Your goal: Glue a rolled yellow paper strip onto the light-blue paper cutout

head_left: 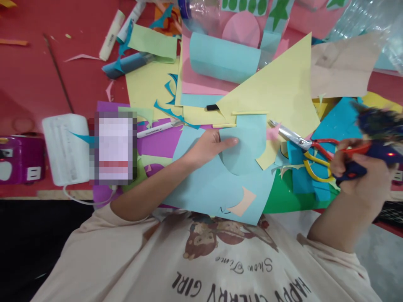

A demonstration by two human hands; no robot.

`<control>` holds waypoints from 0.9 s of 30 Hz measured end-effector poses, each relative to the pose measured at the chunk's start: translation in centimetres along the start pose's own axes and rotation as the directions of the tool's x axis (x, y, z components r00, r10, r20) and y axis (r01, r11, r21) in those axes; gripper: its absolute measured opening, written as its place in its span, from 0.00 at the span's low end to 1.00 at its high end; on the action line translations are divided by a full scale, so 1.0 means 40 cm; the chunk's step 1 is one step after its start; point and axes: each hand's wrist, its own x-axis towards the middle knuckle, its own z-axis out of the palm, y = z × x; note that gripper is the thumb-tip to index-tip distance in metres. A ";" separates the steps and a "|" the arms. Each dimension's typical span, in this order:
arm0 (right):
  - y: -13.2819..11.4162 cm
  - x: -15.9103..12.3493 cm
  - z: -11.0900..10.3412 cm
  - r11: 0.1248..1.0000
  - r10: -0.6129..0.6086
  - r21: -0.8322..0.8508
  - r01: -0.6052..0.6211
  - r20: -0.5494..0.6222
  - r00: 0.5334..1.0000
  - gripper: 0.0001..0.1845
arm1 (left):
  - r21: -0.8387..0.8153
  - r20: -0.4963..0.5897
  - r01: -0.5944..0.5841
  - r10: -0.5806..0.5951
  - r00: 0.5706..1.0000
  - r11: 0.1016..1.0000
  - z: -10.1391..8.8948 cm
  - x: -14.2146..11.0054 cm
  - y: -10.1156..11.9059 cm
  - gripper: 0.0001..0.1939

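Observation:
My left hand [209,147] lies flat on a light blue cut paper shape [250,144], fingers stretched out and pressing it onto a larger light blue sheet [208,188]. A small peach paper piece [244,201] sits on that sheet near my chest. My right hand [362,176] is raised at the right edge, closed around a blue glue gun [374,138] whose red light glows. The gun's tip is blurred. Scissors [302,144] with red and yellow handles lie between the two hands.
Coloured paper sheets and scraps cover the red table [34,75]: a big yellow sheet [277,92], a rolled light blue sheet [223,56], a pink circle [241,27]. A white block with a cord [64,147], a purple device [19,159] and markers [111,35] lie left.

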 end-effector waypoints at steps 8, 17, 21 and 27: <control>0.030 -0.094 0.082 0.964 0.114 0.146 -0.221 0.523 0.845 0.03 | 0.286 -0.103 -0.048 0.080 0.991 0.957 0.003 -0.001 -0.004 0.28; 0.065 -0.121 0.151 0.953 0.273 -0.066 -0.294 0.604 0.749 0.14 | 0.405 -0.087 -0.028 0.069 0.994 0.914 0.002 0.001 -0.009 0.24; 0.061 -0.119 0.181 0.944 0.300 -0.091 -0.316 0.631 0.715 0.15 | 0.425 -0.091 -0.022 0.067 0.994 0.905 0.006 -0.004 -0.001 0.26; 0.050 -0.127 0.215 0.934 0.339 -0.129 -0.333 0.610 0.717 0.15 | 0.330 -0.101 -0.019 0.055 0.993 0.944 0.007 -0.007 -0.004 0.23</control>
